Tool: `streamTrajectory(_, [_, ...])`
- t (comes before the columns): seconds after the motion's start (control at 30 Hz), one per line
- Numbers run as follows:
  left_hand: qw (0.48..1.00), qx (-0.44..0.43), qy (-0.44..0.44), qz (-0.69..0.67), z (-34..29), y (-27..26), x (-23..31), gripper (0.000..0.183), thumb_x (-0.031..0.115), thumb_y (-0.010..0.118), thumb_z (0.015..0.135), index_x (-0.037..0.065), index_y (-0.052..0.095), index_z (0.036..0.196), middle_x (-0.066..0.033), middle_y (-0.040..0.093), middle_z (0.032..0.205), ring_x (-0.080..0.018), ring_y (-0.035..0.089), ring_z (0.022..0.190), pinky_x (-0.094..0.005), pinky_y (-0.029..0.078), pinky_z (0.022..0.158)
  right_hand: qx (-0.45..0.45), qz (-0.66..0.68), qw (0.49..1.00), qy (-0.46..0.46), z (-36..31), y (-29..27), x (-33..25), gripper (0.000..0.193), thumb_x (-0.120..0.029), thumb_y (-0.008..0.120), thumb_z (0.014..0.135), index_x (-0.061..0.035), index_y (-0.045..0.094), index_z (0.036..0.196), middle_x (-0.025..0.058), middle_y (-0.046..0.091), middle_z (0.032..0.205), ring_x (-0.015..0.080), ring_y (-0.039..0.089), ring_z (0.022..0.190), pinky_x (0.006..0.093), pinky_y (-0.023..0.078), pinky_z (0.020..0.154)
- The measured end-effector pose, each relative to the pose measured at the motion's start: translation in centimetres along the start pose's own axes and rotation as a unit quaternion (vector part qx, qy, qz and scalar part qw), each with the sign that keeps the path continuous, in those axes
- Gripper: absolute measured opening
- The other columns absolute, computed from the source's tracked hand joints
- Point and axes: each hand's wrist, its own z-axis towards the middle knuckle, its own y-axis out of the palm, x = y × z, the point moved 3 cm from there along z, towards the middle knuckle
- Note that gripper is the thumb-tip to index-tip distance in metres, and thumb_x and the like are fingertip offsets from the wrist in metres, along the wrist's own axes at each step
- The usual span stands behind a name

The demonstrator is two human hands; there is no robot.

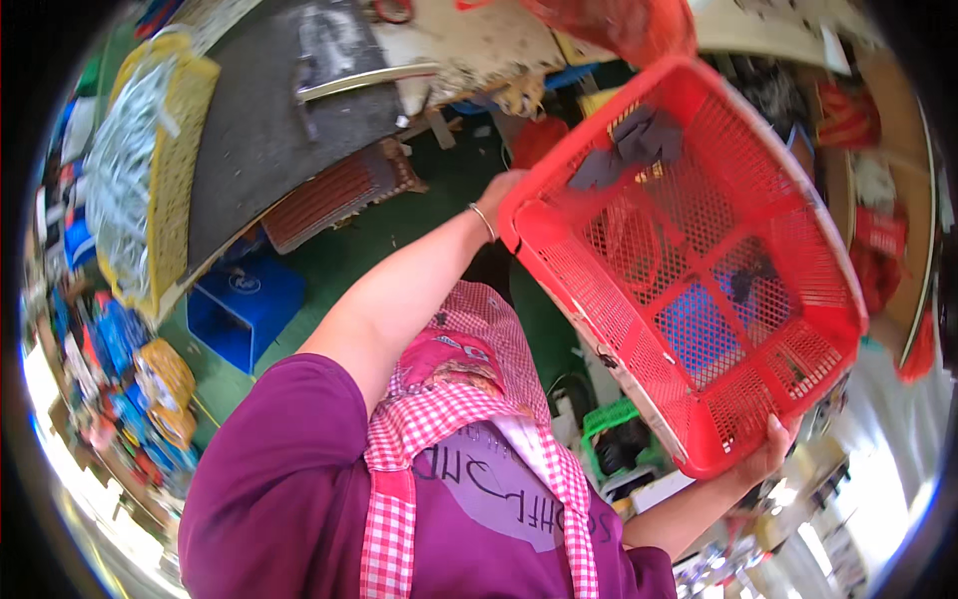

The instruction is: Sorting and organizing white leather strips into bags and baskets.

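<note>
A large red plastic basket (589, 290) with mesh walls is tilted up at my right, its open side toward me. My left hand (501, 195), with a bracelet at the wrist, is closed on the basket's left edge; its fingers are mostly hidden behind the rim. Lower right, my right hand (768, 451) grips the near corner, thumb against the rim. A few dark grey scraps (649, 138) lie at the far end inside the basket. Blue and dark shapes show through its mesh bottom.
At left, a yellow basket (200, 130) full of pale blue strips stands by a dark-topped table (259, 120). A blue stool (244, 304) lies on the green floor below. A red bag (619, 25) is beyond my basket, and a green crate (611, 417) is beneath it.
</note>
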Motion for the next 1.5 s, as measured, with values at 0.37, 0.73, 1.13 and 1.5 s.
streamTrajectory(0.37, [0.99,0.09,0.09,0.065,-4.3,2.3,1.4,0.048,0.034,0.07,0.085,0.006,0.058,0.122,0.0018,0.057,0.091,-0.0096,0.052,0.075,-0.022,0.042,0.064,-0.382,-0.012,0.923,0.03,9.4,37.3,7.6,0.04,-0.004,0.062,0.072,0.0005,0.058,0.111,0.0061,0.064,0.092,0.0152,0.061,0.08,0.0271,0.049,0.075])
streamTrajectory(0.73, [0.999,0.041,0.002,0.026,-7.7,4.7,3.6,0.074,0.036,0.077,0.076,0.0,0.048,0.133,-0.0133,0.054,0.129,-0.0207,0.05,0.119,-0.0332,0.038,0.101,-0.57,-0.328,0.664,-0.356,-2.1,60.9,9.0,0.078,-0.036,0.078,0.073,-0.0002,0.044,0.133,0.0228,0.05,0.126,0.0363,0.045,0.121,0.0442,0.035,0.105])
streamTrajectory(1.13, [0.991,-0.047,0.119,-0.041,-1.0,3.8,-1.3,0.048,0.032,0.07,0.08,-0.001,0.063,0.115,-0.0094,0.063,0.112,-0.0182,0.056,0.106,-0.0306,0.042,0.092,-0.568,-0.516,0.528,-0.364,-5.5,68.3,19.9,0.034,-0.007,0.064,0.077,-0.0047,0.059,0.111,0.0219,0.06,0.103,0.0393,0.061,0.088,0.0435,0.051,0.082])
streamTrajectory(1.5, [0.994,0.03,0.099,-0.042,7.4,1.7,0.4,0.044,0.031,0.069,0.08,0.0,0.064,0.112,-0.0085,0.064,0.106,-0.017,0.057,0.098,-0.0307,0.043,0.085,-0.671,-0.311,0.672,0.045,-10.4,68.2,19.5,0.094,-0.022,0.073,0.065,0.0061,0.024,0.141,0.0249,0.057,0.117,0.033,0.057,0.112,0.0365,0.044,0.098])
